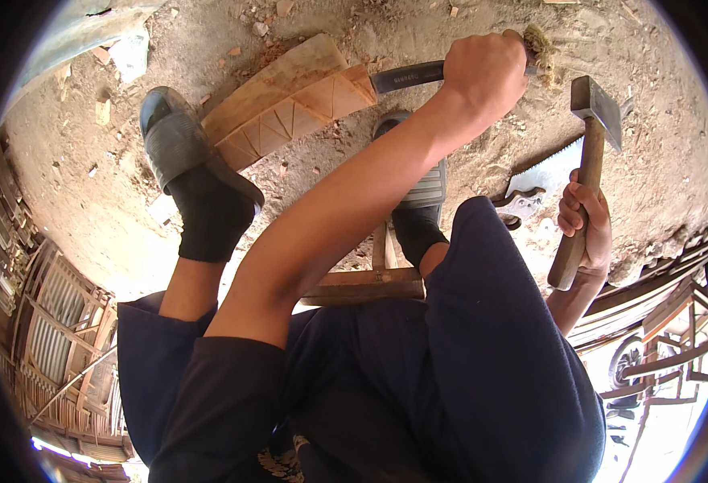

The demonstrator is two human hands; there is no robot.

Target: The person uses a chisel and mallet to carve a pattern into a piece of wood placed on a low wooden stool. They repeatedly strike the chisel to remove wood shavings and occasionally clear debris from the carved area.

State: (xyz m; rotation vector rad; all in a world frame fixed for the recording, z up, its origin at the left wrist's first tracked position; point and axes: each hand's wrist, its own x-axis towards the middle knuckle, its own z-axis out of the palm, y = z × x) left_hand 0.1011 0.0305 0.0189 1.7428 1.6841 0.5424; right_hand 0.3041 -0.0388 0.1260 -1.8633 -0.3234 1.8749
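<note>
My left hand point(483, 76) is closed around a dark flat metal tool point(402, 77); a frayed tan end point(541, 52) shows beyond my fist, and the tool's other end meets a wooden block point(290, 109) marked with angled lines on the ground between and beyond my feet. At the right, my right hand point(587, 213) grips the wooden handle of a hammer point(595, 113), held upright in the picture with its metal head toward the top. A hand saw point(555, 173) with a toothed blade and dark handle lies behind the hammer.
My sandaled feet point(169, 145) rest on dusty ground point(88, 201) scattered with wood chips. A low wooden piece point(362, 286) is beneath my legs. Wooden frames and corrugated sheets point(56, 322) stand at the left; wooden racks and a wheel point(627, 358) are at the lower right.
</note>
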